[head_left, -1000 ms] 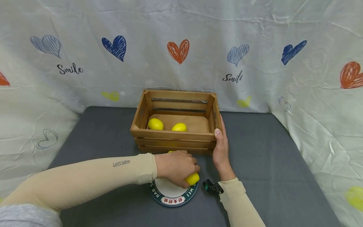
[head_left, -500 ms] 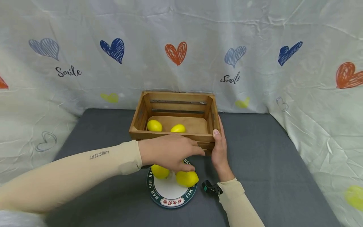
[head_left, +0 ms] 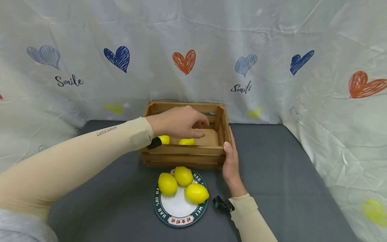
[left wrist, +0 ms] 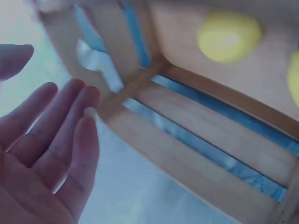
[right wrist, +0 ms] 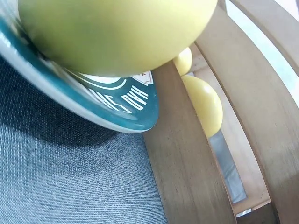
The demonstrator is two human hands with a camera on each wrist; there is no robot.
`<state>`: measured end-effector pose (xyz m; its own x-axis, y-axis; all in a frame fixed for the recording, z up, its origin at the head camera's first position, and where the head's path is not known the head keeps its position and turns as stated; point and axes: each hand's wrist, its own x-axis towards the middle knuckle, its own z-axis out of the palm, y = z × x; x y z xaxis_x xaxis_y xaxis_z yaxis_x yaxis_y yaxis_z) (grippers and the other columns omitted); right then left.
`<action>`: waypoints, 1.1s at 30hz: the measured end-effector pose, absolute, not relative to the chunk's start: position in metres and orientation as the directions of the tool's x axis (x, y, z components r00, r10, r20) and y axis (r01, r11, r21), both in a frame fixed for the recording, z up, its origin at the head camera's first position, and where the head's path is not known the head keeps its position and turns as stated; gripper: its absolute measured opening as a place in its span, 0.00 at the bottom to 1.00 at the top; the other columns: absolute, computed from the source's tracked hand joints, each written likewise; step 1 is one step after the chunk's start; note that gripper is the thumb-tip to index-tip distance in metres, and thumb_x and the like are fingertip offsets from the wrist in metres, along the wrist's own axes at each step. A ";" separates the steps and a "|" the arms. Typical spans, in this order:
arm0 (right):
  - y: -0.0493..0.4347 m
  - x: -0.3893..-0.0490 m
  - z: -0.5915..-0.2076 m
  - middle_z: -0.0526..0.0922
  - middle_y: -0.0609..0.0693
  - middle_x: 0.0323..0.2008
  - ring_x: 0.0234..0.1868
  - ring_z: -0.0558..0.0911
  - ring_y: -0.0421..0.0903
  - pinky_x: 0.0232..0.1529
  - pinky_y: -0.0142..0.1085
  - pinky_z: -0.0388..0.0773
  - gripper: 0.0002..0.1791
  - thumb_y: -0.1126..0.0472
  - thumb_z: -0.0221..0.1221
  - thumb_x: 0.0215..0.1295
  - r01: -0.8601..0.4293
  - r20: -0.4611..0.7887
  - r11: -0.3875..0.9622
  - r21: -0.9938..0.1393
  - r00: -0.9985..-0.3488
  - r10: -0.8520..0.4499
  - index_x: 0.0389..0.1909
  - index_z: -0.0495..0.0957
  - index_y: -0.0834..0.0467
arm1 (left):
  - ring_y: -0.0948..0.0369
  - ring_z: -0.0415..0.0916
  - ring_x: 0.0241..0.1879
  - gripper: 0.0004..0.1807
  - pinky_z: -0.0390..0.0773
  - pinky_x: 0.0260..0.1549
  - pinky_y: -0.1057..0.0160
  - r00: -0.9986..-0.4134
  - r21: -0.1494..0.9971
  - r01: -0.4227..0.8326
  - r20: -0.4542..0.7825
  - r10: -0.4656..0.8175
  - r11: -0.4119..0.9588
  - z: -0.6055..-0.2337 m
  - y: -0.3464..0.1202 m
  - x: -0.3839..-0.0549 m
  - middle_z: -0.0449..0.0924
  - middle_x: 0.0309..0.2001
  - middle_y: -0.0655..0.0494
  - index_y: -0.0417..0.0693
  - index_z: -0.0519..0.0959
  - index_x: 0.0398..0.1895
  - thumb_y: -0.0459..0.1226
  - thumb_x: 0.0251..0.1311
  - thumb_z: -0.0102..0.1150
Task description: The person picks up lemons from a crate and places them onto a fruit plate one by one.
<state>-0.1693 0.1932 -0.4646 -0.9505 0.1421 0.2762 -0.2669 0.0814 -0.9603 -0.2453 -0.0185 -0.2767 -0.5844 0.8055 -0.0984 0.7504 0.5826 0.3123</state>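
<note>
My left hand [head_left: 181, 122] hovers over the slatted wooden crate [head_left: 184, 158], holding nothing. Its fingers are loosely extended in the left wrist view, beside the crate wall. Two lemons lie inside; the lemon [head_left: 186, 142] nearer the middle and the lemon [head_left: 164, 139] at the left are partly hidden by the front slat and my arm. My right hand [head_left: 232, 164] rests along the crate's right end, fingers straight, thumb at the front corner. A round plate [head_left: 180, 220] with a green rim stands in front, bearing three lemons [head_left: 197, 193].
A dark grey cloth [head_left: 272, 174] covers the table. Behind it hangs a pale curtain [head_left: 145, 60] printed with hearts and words, close to the crate's back. A black strap device [head_left: 223, 203] sits at my right wrist, just right of the plate.
My left hand released a lemon on the plate, then rose and moved forward over the crate. The three plate lemons are now uncovered. My right hand stays on the crate.
</note>
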 end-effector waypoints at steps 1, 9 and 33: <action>0.193 -0.169 -0.466 0.51 0.36 0.87 0.85 0.56 0.48 0.85 0.62 0.47 0.36 0.43 0.41 0.80 -0.268 0.277 0.082 -0.960 -0.951 0.140 0.87 0.49 0.31 | 0.61 0.86 0.47 0.23 0.87 0.54 0.55 -0.592 0.293 0.746 -0.120 0.797 0.598 -0.280 -0.018 -0.252 0.89 0.53 0.57 0.51 0.83 0.67 0.50 0.75 0.64; 0.192 -0.167 -0.470 0.50 0.37 0.87 0.85 0.57 0.48 0.84 0.61 0.49 0.36 0.44 0.40 0.80 -0.276 0.283 0.072 -0.959 -0.948 0.142 0.87 0.49 0.32 | 0.54 0.84 0.61 0.33 0.83 0.64 0.49 -0.607 0.217 0.655 -0.420 0.674 0.724 -0.314 -0.014 -0.302 0.83 0.69 0.50 0.50 0.77 0.74 0.54 0.72 0.66; 0.195 -0.170 -0.469 0.51 0.39 0.87 0.86 0.57 0.49 0.84 0.62 0.50 0.37 0.44 0.41 0.79 -0.294 0.301 0.068 -0.953 -0.942 0.146 0.87 0.50 0.33 | 0.56 0.84 0.53 0.30 0.89 0.50 0.55 -0.480 0.226 0.582 -0.679 0.555 0.781 -0.369 0.008 -0.323 0.71 0.78 0.49 0.52 0.76 0.77 0.45 0.74 0.67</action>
